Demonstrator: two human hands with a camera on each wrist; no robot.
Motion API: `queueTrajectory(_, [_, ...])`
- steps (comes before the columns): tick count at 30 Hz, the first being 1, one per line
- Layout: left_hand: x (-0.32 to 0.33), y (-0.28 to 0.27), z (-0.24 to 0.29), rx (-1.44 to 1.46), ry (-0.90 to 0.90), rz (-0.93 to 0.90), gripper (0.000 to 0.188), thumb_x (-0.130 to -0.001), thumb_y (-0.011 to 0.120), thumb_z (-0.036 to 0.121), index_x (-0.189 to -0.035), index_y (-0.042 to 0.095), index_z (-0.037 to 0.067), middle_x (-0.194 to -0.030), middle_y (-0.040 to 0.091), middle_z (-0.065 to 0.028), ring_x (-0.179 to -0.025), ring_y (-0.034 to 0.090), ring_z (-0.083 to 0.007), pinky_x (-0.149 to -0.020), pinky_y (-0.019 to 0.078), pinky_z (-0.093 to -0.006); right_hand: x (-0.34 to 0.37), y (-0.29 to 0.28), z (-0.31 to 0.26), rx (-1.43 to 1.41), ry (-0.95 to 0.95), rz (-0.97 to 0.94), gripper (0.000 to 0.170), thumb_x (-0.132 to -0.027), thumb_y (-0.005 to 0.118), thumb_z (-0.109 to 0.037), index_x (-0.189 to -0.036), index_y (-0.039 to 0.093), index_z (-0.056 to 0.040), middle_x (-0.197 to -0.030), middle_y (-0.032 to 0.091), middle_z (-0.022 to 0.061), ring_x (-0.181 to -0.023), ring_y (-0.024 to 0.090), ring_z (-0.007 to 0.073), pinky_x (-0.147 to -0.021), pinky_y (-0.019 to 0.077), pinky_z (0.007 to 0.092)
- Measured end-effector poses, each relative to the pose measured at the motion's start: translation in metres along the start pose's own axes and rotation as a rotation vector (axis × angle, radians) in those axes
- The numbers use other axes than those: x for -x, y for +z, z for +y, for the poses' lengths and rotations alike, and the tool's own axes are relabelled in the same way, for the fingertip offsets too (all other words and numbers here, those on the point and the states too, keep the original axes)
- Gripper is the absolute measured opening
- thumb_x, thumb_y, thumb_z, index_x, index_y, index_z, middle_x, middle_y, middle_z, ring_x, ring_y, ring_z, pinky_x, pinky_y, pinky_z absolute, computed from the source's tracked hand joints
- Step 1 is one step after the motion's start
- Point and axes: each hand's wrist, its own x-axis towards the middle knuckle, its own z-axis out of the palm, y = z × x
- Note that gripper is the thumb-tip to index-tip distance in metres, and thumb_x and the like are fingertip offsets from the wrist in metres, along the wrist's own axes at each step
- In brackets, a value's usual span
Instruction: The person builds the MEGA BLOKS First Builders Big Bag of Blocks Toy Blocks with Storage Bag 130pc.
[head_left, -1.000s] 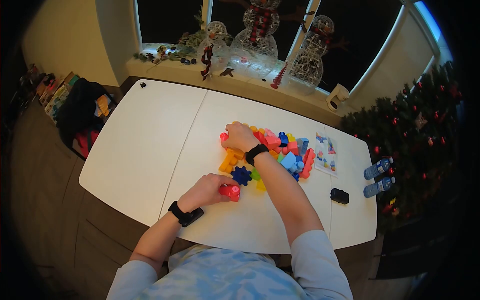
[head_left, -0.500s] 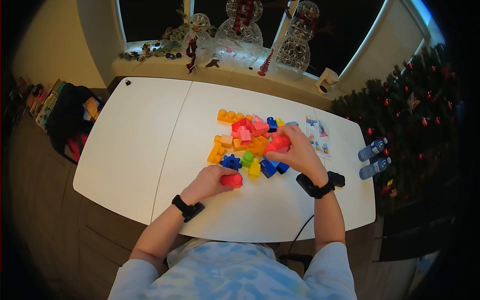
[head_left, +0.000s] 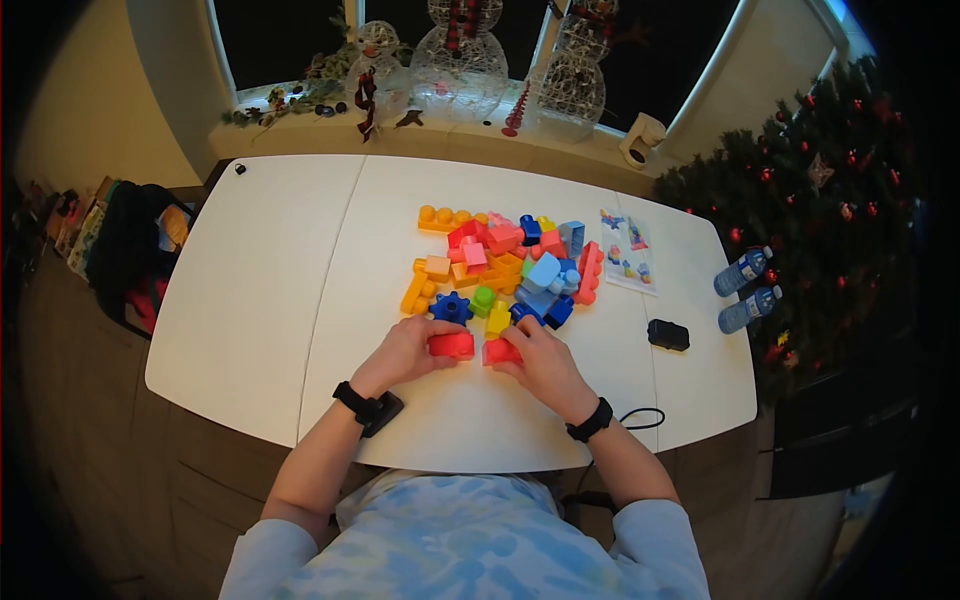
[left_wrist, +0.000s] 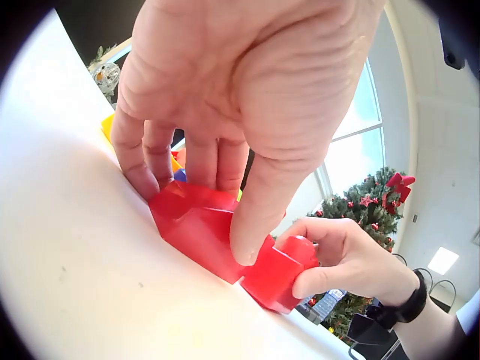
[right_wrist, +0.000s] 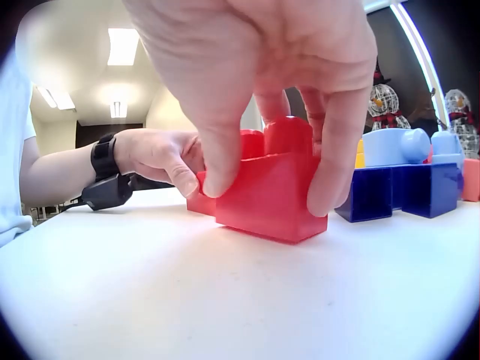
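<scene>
Fingers curled, my left hand (head_left: 405,352) grips a red building block (head_left: 451,346) on the white table (head_left: 250,300), just below centre of the head view, while my right hand (head_left: 548,368) pinches a two-stud red brick (right_wrist: 266,196) near it, studs up. Beyond them lie a blue gear-shaped piece (head_left: 451,308), a yellow block (head_left: 498,321) and a green block (head_left: 483,301).

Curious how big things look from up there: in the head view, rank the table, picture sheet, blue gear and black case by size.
1. Table
2. Picture sheet
3. Blue gear and black case: too alike to rank
</scene>
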Motion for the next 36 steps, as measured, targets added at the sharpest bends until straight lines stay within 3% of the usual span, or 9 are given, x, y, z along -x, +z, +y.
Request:
queueTrajectory(6, [-0.001, 0.004, 0.0, -0.022, 0.024, 0.038, 0.049, -0.073, 0.091, 0.018, -0.118, 0.077, 0.01, -0.103, 0.079, -0.0108, -0.089, 0.073, -0.0282, -0.085, 0.057, -0.0355, -0.009, 0.008, 0.003, -0.114, 0.011, -0.046, 0.041, -0.082, 0.082, -0.012, -0.118, 0.063, -0.0039, -0.113, 0.06, 0.0148, -0.103, 0.065, 0.0369, -0.084, 0.056, 0.0445])
queueTrajectory(16, [-0.004, 0.016, 0.022, -0.114, -0.147, 0.113, 0.051, -0.067, 0.095, 0.032, -0.111, 0.08, 0.011, -0.096, 0.078, -0.0139, -0.088, 0.074, -0.0302, -0.084, 0.0587, -0.038, -0.012, 0.021, 0.007, -0.146, 0.02, -0.035, 0.046, -0.08, 0.083, -0.016, -0.122, 0.066, -0.0069, -0.107, 0.063, 0.014, -0.103, 0.066, 0.0354, -0.086, 0.0558, 0.0449])
queueTrajectory(19, [-0.004, 0.019, 0.022, -0.152, -0.155, 0.13, 0.052, -0.067, 0.095, 0.034, -0.11, 0.08, 0.011, -0.095, 0.078, -0.0136, -0.087, 0.074, -0.0301, -0.084, 0.0588, -0.0386, -0.011, 0.022, 0.008, -0.152, -0.014, 0.025, 0.044, -0.081, 0.084, -0.018, -0.12, 0.068, -0.006, -0.104, 0.063, 0.0134, -0.096, 0.067, 0.0359, -0.081, 0.0557, 0.0436])
queueTrajectory(22, [-0.005, 0.021, 0.019, -0.125, -0.18, 0.127, 0.042, -0.07, 0.092, 0.032, -0.108, 0.081, 0.017, -0.095, 0.077, -0.0118, -0.092, 0.071, -0.0309, -0.085, 0.0576, -0.0409, -0.011, 0.007, 0.0, -0.082, -0.004, -0.035, 0.047, -0.081, 0.085, -0.023, -0.122, 0.067, -0.0083, -0.109, 0.064, 0.0123, -0.103, 0.068, 0.0336, -0.085, 0.0568, 0.0437])
queueTrajectory(25, [-0.004, 0.02, 0.019, -0.11, -0.193, 0.12, 0.052, -0.066, 0.095, 0.033, -0.111, 0.081, 0.013, -0.095, 0.078, -0.0131, -0.088, 0.074, -0.0295, -0.085, 0.0587, -0.0386, -0.023, -0.033, -0.005, -0.038, 0.044, -0.042, 0.045, -0.083, 0.084, -0.031, -0.118, 0.069, -0.0079, -0.105, 0.066, 0.0101, -0.099, 0.069, 0.0324, -0.084, 0.0572, 0.0426])
queueTrajectory(28, [-0.004, 0.02, 0.018, -0.12, -0.183, 0.112, 0.051, -0.066, 0.095, 0.032, -0.111, 0.081, 0.013, -0.095, 0.078, -0.0129, -0.088, 0.073, -0.0294, -0.085, 0.0587, -0.0386, -0.047, -0.064, 0.007, -0.049, 0.094, 0.096, 0.043, -0.085, 0.082, -0.033, -0.117, 0.07, -0.0076, -0.102, 0.069, 0.0099, -0.097, 0.07, 0.0318, -0.085, 0.0571, 0.0424])
queueTrajectory(31, [-0.003, 0.019, 0.018, -0.124, -0.195, 0.096, 0.043, -0.069, 0.093, 0.032, -0.108, 0.081, 0.016, -0.096, 0.076, -0.0128, -0.092, 0.071, -0.0307, -0.085, 0.0574, -0.0408, -0.083, -0.071, 0.03, -0.042, 0.032, 0.225, 0.038, -0.085, 0.081, -0.029, -0.114, 0.072, -0.0072, -0.101, 0.073, 0.0122, -0.1, 0.07, 0.0324, -0.086, 0.0567, 0.0437])
queueTrajectory(36, [-0.005, 0.021, 0.016, -0.166, -0.179, 0.107, 0.051, -0.066, 0.095, 0.031, -0.111, 0.081, 0.014, -0.095, 0.078, -0.0116, -0.087, 0.073, -0.0289, -0.084, 0.0586, -0.0383, -0.152, -0.052, 0.048, 0.069, -0.075, 0.091, 0.028, -0.086, 0.074, -0.015, -0.112, 0.074, -0.0062, -0.107, 0.073, 0.014, -0.105, 0.068, 0.0346, -0.092, 0.0561, 0.0456])
